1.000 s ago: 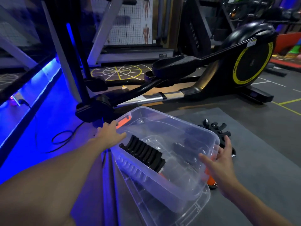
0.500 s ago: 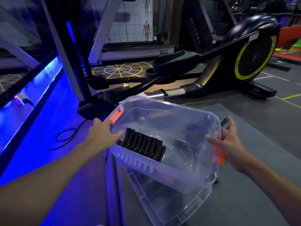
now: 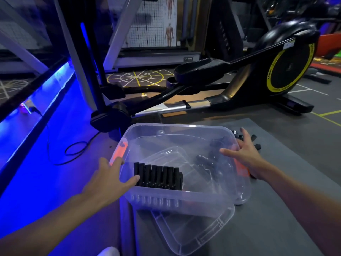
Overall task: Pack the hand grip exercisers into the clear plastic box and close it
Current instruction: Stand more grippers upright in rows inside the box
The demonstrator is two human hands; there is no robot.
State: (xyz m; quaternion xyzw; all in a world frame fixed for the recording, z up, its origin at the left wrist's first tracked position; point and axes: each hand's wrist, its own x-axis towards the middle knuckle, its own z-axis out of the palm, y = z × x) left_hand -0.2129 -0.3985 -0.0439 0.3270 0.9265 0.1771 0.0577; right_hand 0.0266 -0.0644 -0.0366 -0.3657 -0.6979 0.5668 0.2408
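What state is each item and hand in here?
clear plastic box: open, lid off.
lid: flat, partly under the box.
packed exercisers: in a row inside the box.
loose exercisers: on the mat, outside the box.
left hand: open, touching the box's left end.
right hand: open, at the box's right end.

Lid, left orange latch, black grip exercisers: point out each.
lid (image 3: 193, 234), head view, bare near panel
left orange latch (image 3: 120, 151), head view, its orange face
black grip exercisers (image 3: 158, 176), head view, middle of the row
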